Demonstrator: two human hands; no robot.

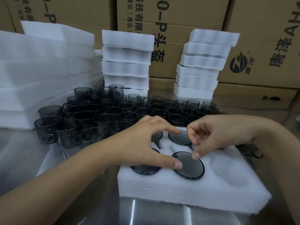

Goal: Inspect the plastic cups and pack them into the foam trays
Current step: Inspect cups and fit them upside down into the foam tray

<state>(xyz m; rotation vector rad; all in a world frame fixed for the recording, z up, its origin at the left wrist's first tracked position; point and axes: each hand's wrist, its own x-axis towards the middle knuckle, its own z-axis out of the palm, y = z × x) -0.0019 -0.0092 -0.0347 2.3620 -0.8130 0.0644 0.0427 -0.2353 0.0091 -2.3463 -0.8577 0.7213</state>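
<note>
Your left hand (138, 143), spread, and right hand (215, 135), loosely curled and pinching nothing, thumb the 6 o'clock cup (190, 168) into the foam tray (178, 189), likely to seat it; 4 o'clock pocket (227, 171) is empty.

Brown cardboard boxes (186, 12), printed with large black characters, stand stacked in a wall along the far edge of the shiny, reflective steel tabletop (162, 215).
</note>
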